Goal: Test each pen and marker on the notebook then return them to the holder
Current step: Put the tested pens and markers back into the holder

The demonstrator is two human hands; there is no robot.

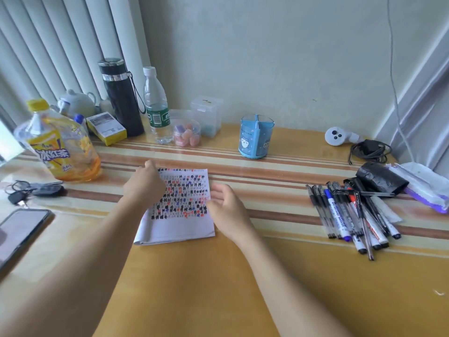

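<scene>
A white notebook [179,215] lies in the middle of the table, its page covered with black, red and blue test marks. My left hand [144,184] rests on its upper left part, fingers over the top edge. My right hand [227,205] touches the notebook's right edge with relaxed fingers and holds nothing. A blue pen holder [257,136] with cartoon faces stands upright behind the notebook, to the right. Several pens and markers [352,215] lie in a loose pile on the table at the right, well away from both hands.
Along the back left stand a yellow tea bottle [60,147], a black flask [121,98], a water bottle [155,105] and clear plastic boxes [206,115]. Keys [34,190] and a phone [19,229] lie at the left. A black pouch [381,177], tissues and a cable sit at the right.
</scene>
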